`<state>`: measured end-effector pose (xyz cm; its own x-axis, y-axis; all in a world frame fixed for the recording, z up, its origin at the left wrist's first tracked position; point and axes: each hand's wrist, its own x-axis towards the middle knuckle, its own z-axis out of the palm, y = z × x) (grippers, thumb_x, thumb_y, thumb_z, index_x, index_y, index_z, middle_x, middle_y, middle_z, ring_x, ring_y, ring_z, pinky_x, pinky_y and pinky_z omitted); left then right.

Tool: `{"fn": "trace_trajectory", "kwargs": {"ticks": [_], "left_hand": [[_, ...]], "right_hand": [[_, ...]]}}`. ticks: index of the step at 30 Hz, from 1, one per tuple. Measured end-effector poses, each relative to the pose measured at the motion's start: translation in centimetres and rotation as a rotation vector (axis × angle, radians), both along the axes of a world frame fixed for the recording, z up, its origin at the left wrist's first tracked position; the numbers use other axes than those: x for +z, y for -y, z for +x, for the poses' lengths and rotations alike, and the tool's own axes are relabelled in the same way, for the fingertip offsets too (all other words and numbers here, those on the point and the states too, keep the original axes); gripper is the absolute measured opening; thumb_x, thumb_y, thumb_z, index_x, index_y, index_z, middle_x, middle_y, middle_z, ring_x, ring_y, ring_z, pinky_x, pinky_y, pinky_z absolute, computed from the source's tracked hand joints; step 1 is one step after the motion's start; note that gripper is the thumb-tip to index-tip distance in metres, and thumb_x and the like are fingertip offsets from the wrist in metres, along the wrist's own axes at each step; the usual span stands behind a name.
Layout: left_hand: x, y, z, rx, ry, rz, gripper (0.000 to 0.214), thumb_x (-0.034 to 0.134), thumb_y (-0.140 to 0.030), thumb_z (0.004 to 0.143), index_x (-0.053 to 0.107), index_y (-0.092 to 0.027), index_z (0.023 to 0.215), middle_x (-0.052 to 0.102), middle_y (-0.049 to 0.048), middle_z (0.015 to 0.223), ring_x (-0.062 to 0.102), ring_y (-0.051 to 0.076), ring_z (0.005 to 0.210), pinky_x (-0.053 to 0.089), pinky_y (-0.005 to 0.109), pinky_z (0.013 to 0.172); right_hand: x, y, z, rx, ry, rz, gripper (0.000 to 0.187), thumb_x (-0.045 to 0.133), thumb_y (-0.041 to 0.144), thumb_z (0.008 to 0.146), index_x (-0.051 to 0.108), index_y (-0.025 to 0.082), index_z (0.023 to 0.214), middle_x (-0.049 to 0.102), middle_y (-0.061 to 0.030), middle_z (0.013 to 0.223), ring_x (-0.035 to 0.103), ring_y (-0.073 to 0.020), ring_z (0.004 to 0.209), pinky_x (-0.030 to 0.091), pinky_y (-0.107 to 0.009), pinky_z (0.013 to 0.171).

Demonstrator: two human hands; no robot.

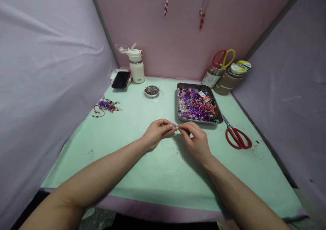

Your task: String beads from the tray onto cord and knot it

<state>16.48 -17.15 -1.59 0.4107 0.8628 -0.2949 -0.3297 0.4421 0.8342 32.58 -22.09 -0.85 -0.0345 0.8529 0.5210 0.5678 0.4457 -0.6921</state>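
Observation:
My left hand (157,132) and my right hand (195,140) meet over the middle of the green table (142,169), fingertips pinched together. Between them sits a small clear bead (174,127), held by the left fingers. The right fingers pinch something very thin beside it, too fine to make out. Just behind the hands lies a metal tray (179,116) full of purple, clear and mixed beads with loose thread on top.
Red scissors (237,137) lie right of the tray. A small round tin (151,91), a white bottle (136,65) and a black phone (121,79) stand at the back. Finished beaded strands (106,106) lie left. Cups with scissors (217,71) and a tape roll (231,77) fill the back right.

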Motion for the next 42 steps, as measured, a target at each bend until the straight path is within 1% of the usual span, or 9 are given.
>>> {"fn": "trace_trajectory", "kwargs": {"ticks": [6, 15, 26, 35, 42], "left_hand": [[0.11, 0.09, 0.15, 0.022, 0.001, 0.001, 0.022, 0.078, -0.023, 0.067, 0.064, -0.01, 0.076, 0.07, 0.0077, 0.085, 0.066, 0.014, 0.084, 0.049, 0.036, 0.093], [0.0, 0.07, 0.2, 0.04, -0.048, 0.066, 0.024, 0.079, -0.027, 0.066, 0.065, -0.01, 0.076, 0.071, 0.0093, 0.086, 0.067, 0.016, 0.085, 0.049, 0.038, 0.091], [-0.02, 0.15, 0.27, 0.036, -0.063, 0.071, 0.024, 0.079, -0.027, 0.066, 0.065, -0.01, 0.076, 0.071, 0.0091, 0.085, 0.067, 0.017, 0.085, 0.05, 0.039, 0.091], [0.23, 0.28, 0.39, 0.034, -0.073, 0.053, 0.026, 0.08, -0.027, 0.064, 0.065, -0.01, 0.076, 0.071, 0.0089, 0.083, 0.067, 0.016, 0.083, 0.05, 0.038, 0.09], [-0.1, 0.23, 0.31, 0.03, -0.067, 0.063, 0.025, 0.08, -0.028, 0.065, 0.065, -0.01, 0.076, 0.071, 0.0086, 0.084, 0.067, 0.016, 0.084, 0.05, 0.037, 0.09]], "right_hand": [[-0.41, 0.04, 0.13, -0.044, 0.232, 0.07, 0.012, 0.051, 0.016, 0.09, 0.063, 0.017, 0.089, 0.062, -0.006, 0.083, 0.054, -0.0184, 0.08, 0.044, -0.033, 0.072], [-0.02, 0.18, 0.15, -0.136, 0.396, 0.088, 0.013, 0.051, 0.014, 0.088, 0.061, 0.017, 0.079, 0.061, -0.006, 0.077, 0.051, -0.0191, 0.076, 0.042, -0.033, 0.07], [-0.25, 0.1, 0.13, -0.141, 0.418, 0.059, 0.014, 0.052, 0.014, 0.087, 0.06, 0.017, 0.077, 0.06, -0.0056, 0.076, 0.051, -0.0188, 0.074, 0.041, -0.032, 0.069], [-0.22, 0.06, 0.08, -0.135, 0.388, 0.038, 0.015, 0.05, 0.014, 0.087, 0.059, 0.018, 0.076, 0.059, -0.0056, 0.075, 0.051, -0.0196, 0.075, 0.04, -0.033, 0.069], [-0.32, 0.05, 0.12, -0.143, 0.386, 0.023, 0.015, 0.051, 0.015, 0.087, 0.059, 0.018, 0.075, 0.059, -0.0048, 0.074, 0.05, -0.0189, 0.074, 0.04, -0.032, 0.069]]}}
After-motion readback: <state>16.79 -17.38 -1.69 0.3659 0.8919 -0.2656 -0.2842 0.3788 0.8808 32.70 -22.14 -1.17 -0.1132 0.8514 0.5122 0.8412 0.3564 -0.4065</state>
